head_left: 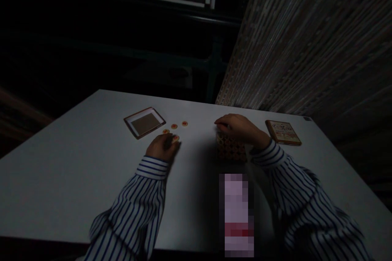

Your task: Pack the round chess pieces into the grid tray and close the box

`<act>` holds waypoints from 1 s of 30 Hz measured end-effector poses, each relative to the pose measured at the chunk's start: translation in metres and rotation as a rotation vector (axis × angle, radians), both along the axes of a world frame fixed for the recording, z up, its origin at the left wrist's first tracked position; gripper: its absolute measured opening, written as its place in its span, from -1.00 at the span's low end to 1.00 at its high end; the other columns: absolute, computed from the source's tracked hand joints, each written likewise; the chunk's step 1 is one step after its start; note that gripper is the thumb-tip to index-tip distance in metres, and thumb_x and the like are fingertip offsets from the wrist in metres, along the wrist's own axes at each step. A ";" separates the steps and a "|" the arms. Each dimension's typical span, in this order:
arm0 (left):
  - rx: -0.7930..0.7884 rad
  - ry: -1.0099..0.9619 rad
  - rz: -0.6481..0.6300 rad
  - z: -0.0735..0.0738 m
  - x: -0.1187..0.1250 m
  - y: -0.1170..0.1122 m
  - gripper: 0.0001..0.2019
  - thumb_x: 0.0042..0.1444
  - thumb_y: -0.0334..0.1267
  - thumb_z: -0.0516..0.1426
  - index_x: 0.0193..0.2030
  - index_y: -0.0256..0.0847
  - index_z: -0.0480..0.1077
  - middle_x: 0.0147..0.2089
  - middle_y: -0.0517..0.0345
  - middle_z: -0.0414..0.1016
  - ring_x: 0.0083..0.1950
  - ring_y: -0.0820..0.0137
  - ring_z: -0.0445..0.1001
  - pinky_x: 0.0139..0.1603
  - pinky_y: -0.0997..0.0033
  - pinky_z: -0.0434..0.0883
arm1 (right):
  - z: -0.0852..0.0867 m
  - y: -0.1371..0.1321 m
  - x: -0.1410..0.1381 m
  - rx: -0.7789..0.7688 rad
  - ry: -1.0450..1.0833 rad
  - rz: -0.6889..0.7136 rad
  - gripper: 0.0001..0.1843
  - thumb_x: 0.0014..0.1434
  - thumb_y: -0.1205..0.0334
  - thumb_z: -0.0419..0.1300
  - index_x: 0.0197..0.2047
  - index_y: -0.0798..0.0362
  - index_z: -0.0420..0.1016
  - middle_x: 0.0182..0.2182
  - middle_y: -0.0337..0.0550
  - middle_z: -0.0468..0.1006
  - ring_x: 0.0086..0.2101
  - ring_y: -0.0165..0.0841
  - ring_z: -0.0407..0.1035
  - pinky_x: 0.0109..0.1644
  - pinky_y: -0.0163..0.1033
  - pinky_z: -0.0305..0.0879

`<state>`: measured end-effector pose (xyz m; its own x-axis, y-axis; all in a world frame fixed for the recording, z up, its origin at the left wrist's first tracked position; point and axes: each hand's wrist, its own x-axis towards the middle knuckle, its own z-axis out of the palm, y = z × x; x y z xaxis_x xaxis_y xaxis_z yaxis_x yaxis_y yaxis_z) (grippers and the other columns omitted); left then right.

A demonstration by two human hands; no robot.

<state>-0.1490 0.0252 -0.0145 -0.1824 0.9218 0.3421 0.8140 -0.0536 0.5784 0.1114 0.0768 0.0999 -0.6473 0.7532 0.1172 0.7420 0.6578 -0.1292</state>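
Observation:
My left hand [163, 146] rests on the white table [76, 159], fingers curled over a small round orange piece [175, 138]. Three more orange pieces [174, 126] lie just beyond it. My right hand [237, 127] lies on top of a patterned box [230, 148], fingers bent around its far edge. Both arms wear striped sleeves.
An open brown tray or box lid [144, 122] lies beyond the left hand. A flat printed lid [283, 132] sits right of the right hand. A brick-patterned wall [306, 40] rises at the right. The room behind is dark.

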 end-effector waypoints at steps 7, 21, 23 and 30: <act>-0.094 0.220 -0.042 -0.010 -0.001 0.005 -0.50 -0.08 -0.01 0.11 -0.04 -0.29 0.35 -0.07 -0.12 0.46 -0.06 0.14 0.42 -0.03 0.18 0.35 | 0.002 0.009 -0.032 -0.055 -0.052 0.064 -0.65 0.17 0.26 -0.06 -0.07 0.08 0.46 -0.11 -0.10 0.52 -0.09 -0.28 0.35 -0.01 -0.25 0.16; -0.200 0.419 0.068 -0.003 0.015 0.013 -0.61 -0.02 -0.08 0.07 -0.07 -0.23 0.34 -0.14 -0.08 0.47 -0.12 0.11 0.41 -0.14 0.19 0.33 | -0.032 0.033 -0.079 -0.188 -0.103 0.167 -0.67 0.18 0.22 -0.08 -0.16 0.01 0.48 -0.15 -0.11 0.53 -0.16 -0.29 0.38 -0.17 -0.27 0.18; -0.219 0.430 0.069 0.000 0.015 0.014 -0.61 -0.01 -0.08 0.05 -0.07 -0.23 0.34 -0.14 -0.10 0.47 -0.11 0.09 0.41 -0.16 0.18 0.32 | -0.034 0.035 -0.080 -0.187 -0.106 0.175 -0.67 0.18 0.22 -0.09 -0.17 0.00 0.48 -0.17 -0.12 0.54 -0.18 -0.29 0.39 -0.18 -0.27 0.18; -0.232 0.421 0.031 0.002 0.014 0.015 -0.66 0.05 -0.12 -0.02 -0.09 -0.21 0.35 -0.15 -0.07 0.48 -0.12 0.12 0.41 -0.17 0.20 0.32 | -0.040 0.038 -0.082 -0.194 -0.101 0.171 -0.66 0.18 0.23 -0.09 -0.16 0.01 0.48 -0.15 -0.10 0.53 -0.16 -0.28 0.38 -0.19 -0.28 0.18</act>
